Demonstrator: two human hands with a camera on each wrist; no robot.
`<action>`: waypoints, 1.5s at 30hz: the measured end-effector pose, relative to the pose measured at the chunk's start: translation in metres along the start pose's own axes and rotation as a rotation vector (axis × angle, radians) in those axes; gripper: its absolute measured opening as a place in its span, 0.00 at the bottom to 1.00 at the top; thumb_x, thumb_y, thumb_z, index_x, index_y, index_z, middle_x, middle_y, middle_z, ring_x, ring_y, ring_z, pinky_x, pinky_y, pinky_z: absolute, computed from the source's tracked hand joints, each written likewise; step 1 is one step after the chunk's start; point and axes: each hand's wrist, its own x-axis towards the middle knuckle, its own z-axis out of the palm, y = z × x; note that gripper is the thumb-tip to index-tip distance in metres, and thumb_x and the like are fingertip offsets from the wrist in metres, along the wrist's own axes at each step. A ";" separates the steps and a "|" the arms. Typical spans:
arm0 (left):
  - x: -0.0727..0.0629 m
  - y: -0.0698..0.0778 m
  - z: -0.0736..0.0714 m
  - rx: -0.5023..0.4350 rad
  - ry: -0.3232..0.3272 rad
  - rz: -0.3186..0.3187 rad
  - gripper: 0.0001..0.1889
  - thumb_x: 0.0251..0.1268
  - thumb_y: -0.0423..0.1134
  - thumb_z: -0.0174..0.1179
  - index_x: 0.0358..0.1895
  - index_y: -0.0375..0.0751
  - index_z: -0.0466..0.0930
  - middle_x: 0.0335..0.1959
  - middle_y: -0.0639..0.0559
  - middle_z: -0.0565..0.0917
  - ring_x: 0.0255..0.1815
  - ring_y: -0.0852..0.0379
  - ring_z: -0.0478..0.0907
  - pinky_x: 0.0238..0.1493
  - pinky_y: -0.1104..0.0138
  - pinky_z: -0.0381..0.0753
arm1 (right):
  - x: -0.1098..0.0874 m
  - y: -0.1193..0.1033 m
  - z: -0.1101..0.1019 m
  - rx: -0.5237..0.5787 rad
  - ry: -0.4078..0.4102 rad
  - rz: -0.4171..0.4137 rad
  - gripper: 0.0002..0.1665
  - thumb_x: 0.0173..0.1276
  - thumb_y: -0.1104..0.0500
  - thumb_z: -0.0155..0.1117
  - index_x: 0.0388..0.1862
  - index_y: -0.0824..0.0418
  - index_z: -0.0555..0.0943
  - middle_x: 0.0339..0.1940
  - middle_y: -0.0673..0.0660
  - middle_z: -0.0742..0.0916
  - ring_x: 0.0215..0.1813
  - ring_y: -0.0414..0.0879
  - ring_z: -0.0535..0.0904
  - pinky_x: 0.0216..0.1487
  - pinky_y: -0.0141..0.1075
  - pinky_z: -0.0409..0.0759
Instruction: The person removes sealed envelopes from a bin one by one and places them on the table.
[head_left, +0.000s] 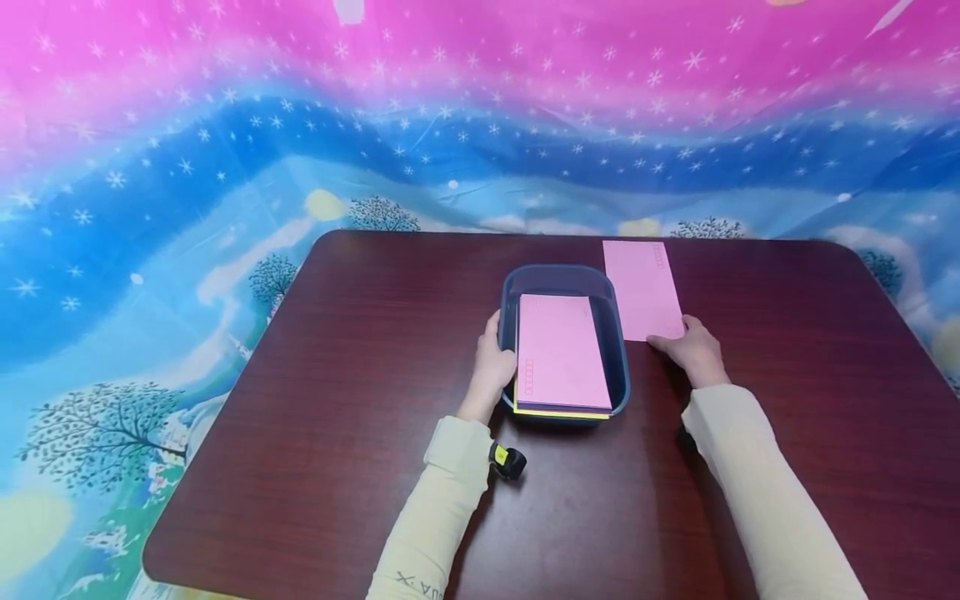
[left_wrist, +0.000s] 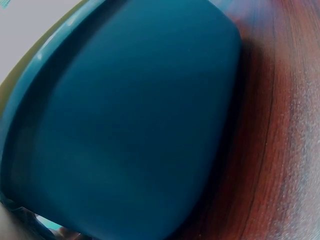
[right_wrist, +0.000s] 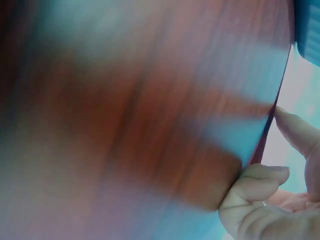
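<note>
A dark blue plastic basin (head_left: 564, 273) stands on the table, with a stack of envelopes in it, a pink envelope (head_left: 562, 350) on top and yellow and dark edges showing beneath. My left hand (head_left: 492, 367) grips the basin's left side, thumb at the rim. In the left wrist view the basin's outer wall (left_wrist: 135, 120) fills most of the picture. Another pink envelope (head_left: 641, 287) lies flat just right of the basin. At its near right corner my right hand (head_left: 693, 350) holds it, thumb at the near edge and fingers at the right side. Curled fingers (right_wrist: 255, 195) show in the right wrist view.
The dark red-brown wooden table (head_left: 360, 375) has rounded corners and extends widely to both sides. Behind it hangs a pink and blue snowflake-patterned cloth (head_left: 480, 117). A black wrist camera (head_left: 508, 461) sits by my left cuff.
</note>
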 end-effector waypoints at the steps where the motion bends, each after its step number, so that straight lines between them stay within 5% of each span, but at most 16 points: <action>1: 0.000 0.000 0.000 0.000 -0.002 -0.001 0.38 0.58 0.18 0.43 0.74 0.49 0.56 0.65 0.36 0.68 0.64 0.43 0.69 0.68 0.53 0.66 | -0.001 0.001 -0.001 0.001 -0.003 -0.001 0.52 0.67 0.49 0.56 0.75 0.71 0.40 0.73 0.77 0.55 0.71 0.72 0.56 0.68 0.64 0.58; 5: 0.000 -0.001 0.001 -0.003 -0.006 0.001 0.39 0.58 0.18 0.43 0.74 0.49 0.56 0.65 0.35 0.68 0.64 0.42 0.68 0.68 0.53 0.65 | -0.007 0.000 -0.008 -0.019 0.025 -0.012 0.50 0.69 0.48 0.53 0.76 0.71 0.40 0.73 0.77 0.55 0.70 0.72 0.56 0.68 0.64 0.59; 8: -0.001 -0.002 0.000 -0.002 -0.002 0.002 0.38 0.58 0.18 0.44 0.73 0.48 0.57 0.65 0.36 0.68 0.64 0.42 0.68 0.68 0.52 0.65 | -0.017 -0.007 -0.011 -0.059 0.080 -0.065 0.43 0.71 0.47 0.51 0.73 0.72 0.51 0.68 0.78 0.64 0.64 0.70 0.64 0.65 0.60 0.66; 11: -0.001 -0.002 -0.001 0.000 0.001 0.014 0.39 0.56 0.18 0.43 0.73 0.47 0.57 0.65 0.35 0.69 0.63 0.42 0.69 0.67 0.53 0.65 | -0.037 -0.022 -0.008 -0.107 0.129 -0.168 0.34 0.71 0.46 0.51 0.62 0.73 0.67 0.54 0.75 0.77 0.49 0.64 0.74 0.49 0.53 0.77; 17: 0.000 -0.002 -0.003 -0.008 0.000 0.022 0.39 0.55 0.17 0.42 0.73 0.46 0.57 0.64 0.34 0.69 0.63 0.43 0.69 0.68 0.54 0.65 | -0.092 -0.046 0.012 -0.244 0.102 -0.396 0.24 0.69 0.45 0.56 0.40 0.66 0.81 0.23 0.58 0.82 0.28 0.49 0.76 0.27 0.36 0.69; 22: 0.000 -0.002 -0.002 -0.011 0.001 0.020 0.39 0.55 0.17 0.42 0.73 0.46 0.56 0.65 0.34 0.68 0.64 0.42 0.68 0.68 0.53 0.64 | -0.122 -0.053 0.029 -0.444 -0.009 -0.363 0.37 0.64 0.35 0.58 0.50 0.67 0.81 0.30 0.61 0.86 0.29 0.50 0.79 0.24 0.39 0.73; 25: 0.000 -0.002 -0.002 -0.017 0.000 0.020 0.40 0.54 0.17 0.41 0.73 0.47 0.57 0.65 0.33 0.67 0.63 0.41 0.68 0.68 0.53 0.64 | -0.129 -0.054 0.036 -0.493 -0.029 -0.337 0.39 0.61 0.32 0.59 0.46 0.67 0.81 0.27 0.61 0.85 0.27 0.50 0.78 0.22 0.39 0.72; 30: -0.001 -0.001 0.000 -0.004 -0.004 0.016 0.40 0.55 0.18 0.42 0.73 0.47 0.57 0.64 0.33 0.68 0.62 0.42 0.68 0.67 0.53 0.65 | -0.134 -0.050 0.041 -0.465 -0.010 -0.322 0.30 0.61 0.34 0.60 0.23 0.61 0.78 0.12 0.51 0.71 0.19 0.45 0.68 0.19 0.34 0.63; 34: 0.000 0.000 0.001 0.002 -0.004 0.006 0.40 0.54 0.18 0.41 0.74 0.48 0.56 0.64 0.34 0.68 0.60 0.42 0.69 0.65 0.54 0.66 | -0.135 -0.047 0.040 -0.429 0.020 -0.349 0.28 0.62 0.37 0.61 0.20 0.59 0.75 0.12 0.50 0.68 0.19 0.45 0.66 0.19 0.35 0.61; 45: -0.001 0.001 -0.002 -0.014 -0.008 0.016 0.41 0.52 0.17 0.42 0.73 0.48 0.57 0.63 0.33 0.69 0.59 0.41 0.69 0.64 0.54 0.66 | -0.133 -0.043 0.021 -0.203 0.102 -0.426 0.19 0.67 0.56 0.56 0.44 0.72 0.80 0.17 0.56 0.82 0.21 0.44 0.74 0.24 0.35 0.68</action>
